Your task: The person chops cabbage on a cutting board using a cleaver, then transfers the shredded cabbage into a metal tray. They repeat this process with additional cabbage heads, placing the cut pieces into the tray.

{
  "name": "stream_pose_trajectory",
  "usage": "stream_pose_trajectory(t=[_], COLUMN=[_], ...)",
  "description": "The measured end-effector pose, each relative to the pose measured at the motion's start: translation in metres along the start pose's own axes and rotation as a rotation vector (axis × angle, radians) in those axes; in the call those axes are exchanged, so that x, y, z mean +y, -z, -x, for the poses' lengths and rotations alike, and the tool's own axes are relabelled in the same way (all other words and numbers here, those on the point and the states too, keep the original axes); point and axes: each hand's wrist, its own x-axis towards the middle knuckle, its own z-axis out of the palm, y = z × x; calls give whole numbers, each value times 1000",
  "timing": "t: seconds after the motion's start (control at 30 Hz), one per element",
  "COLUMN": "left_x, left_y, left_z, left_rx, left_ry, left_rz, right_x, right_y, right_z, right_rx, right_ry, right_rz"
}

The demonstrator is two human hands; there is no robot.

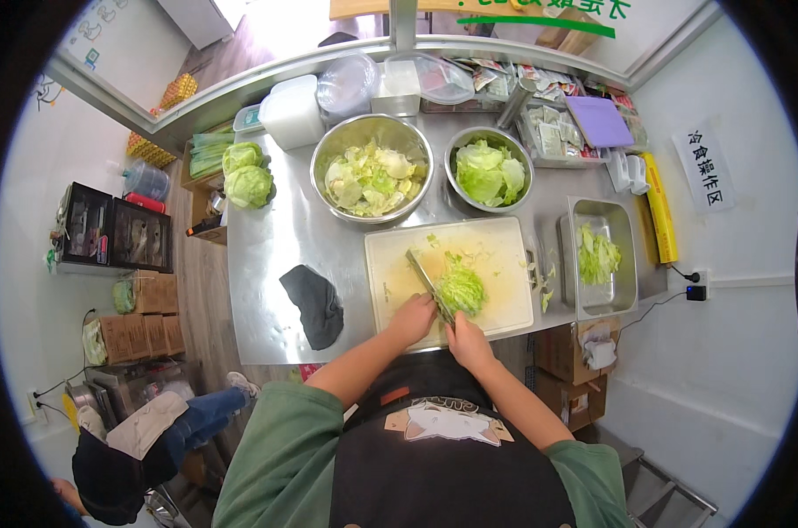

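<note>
A kitchen knife [422, 271] slants over a white cutting board [510, 308], its blade pointing to the far left. My right hand [471, 343] is closed around its handle end at the near edge of the board. My left hand [413, 319] is closed too, its fingers curled against the left side of the blade; what they hold, if anything, is hidden. Just right of the blade sits a heap of shredded lettuce [462, 287]. Small green scraps are scattered over the board.
Behind the board stand a large steel bowl [322, 195] and a smaller one [526, 191], both with lettuce. A steel pan [629, 290] holding cut lettuce is at right. Leftward lie a dark cloth [314, 308] and whole lettuce heads [248, 183]. Another person [109, 466] is lower left.
</note>
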Motion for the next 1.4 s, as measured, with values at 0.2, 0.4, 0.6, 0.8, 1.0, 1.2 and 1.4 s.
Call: stream_pose_trajectory(t=[0.2, 0.4, 0.6, 0.8, 1.0, 1.2, 1.4], left_x=[5, -1, -3, 10, 19, 26, 30], left_y=[7, 8, 7, 0, -30, -34, -24], left_z=[2, 0, 1, 5, -12, -27, -34], left_rx=[-45, -119, -157, 74, 142, 92, 67], left_ry=[32, 12, 35, 547, 839, 785, 715], left_rz=[12, -17, -42, 266, 629, 452, 338], right_x=[-16, -13, -7, 26, 106, 124, 97], right_y=[18, 9, -8, 37, 55, 31, 13], right_z=[12, 1, 7, 7, 31, 18, -6], right_rx=[-58, -5, 47, 59, 108, -159, -467], right_ry=[-48, 12, -14, -92, -482, -534, -417], right_rz=[-8, -5, -83, -411, -1039, -946, -969])
